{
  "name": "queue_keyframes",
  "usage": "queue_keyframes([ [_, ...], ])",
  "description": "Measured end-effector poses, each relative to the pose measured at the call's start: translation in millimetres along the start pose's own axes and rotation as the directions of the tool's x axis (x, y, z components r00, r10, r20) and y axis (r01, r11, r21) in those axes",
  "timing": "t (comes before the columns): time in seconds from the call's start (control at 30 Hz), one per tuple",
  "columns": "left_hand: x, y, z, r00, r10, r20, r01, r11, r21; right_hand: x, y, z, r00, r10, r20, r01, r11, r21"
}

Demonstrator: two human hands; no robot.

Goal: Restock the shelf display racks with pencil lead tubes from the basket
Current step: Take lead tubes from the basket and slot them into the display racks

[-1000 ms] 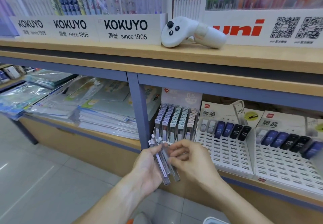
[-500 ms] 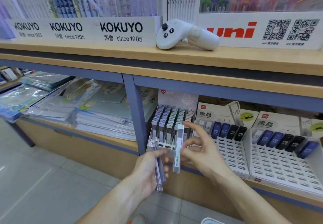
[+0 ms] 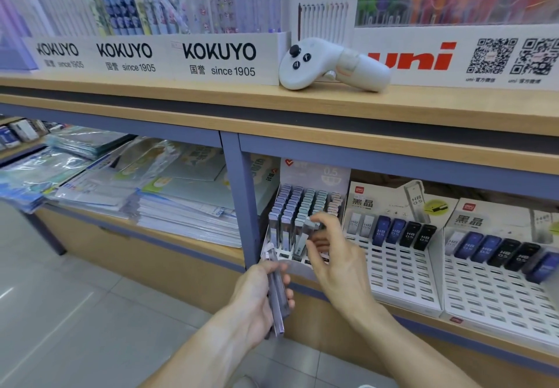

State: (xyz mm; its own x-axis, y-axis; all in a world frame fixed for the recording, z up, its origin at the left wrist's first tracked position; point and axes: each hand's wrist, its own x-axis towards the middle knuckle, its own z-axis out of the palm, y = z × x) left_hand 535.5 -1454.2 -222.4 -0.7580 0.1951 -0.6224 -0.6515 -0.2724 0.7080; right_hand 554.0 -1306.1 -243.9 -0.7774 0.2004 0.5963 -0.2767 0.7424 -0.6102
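Observation:
My left hand (image 3: 257,297) grips a small bundle of clear pencil lead tubes (image 3: 277,300) below the lower shelf's front edge. My right hand (image 3: 332,254) pinches one clear lead tube (image 3: 304,238) by its top, upright, its lower end in the front row of the white display rack (image 3: 272,245). That rack holds several rows of grey and pastel capped tubes (image 3: 298,203). The basket is out of view.
Two white slotted racks (image 3: 402,275) (image 3: 496,294) with dark HB tubes stand to the right. A blue shelf post (image 3: 242,200) rises just left of the rack. Stacked plastic folders (image 3: 145,188) fill the left bay. A white controller (image 3: 329,64) lies on the top shelf.
My right hand took one tube from the bundle and carried it up and forward into the rack's front row. My left hand stayed low with the remaining tubes.

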Motion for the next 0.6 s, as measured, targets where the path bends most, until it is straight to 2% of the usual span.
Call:
queue_keyframes([
  [0.23,-0.1,0.4,-1.0,1.000,0.006,-0.004,-0.006,1.000,-0.007,1.3,6.4,1.9,0.998,-0.024,0.059,0.027,0.998,-0.057],
  [0.4,1.5,0.2,0.1,0.999,0.034,0.015,-0.035,0.999,0.038,5.6,5.1,10.3,0.987,-0.090,0.133,0.120,0.963,-0.239],
  [0.6,-3.9,0.3,4.5,0.997,0.065,0.045,-0.066,0.998,0.024,5.2,7.9,6.4,0.982,-0.105,0.156,0.152,0.932,-0.329],
])
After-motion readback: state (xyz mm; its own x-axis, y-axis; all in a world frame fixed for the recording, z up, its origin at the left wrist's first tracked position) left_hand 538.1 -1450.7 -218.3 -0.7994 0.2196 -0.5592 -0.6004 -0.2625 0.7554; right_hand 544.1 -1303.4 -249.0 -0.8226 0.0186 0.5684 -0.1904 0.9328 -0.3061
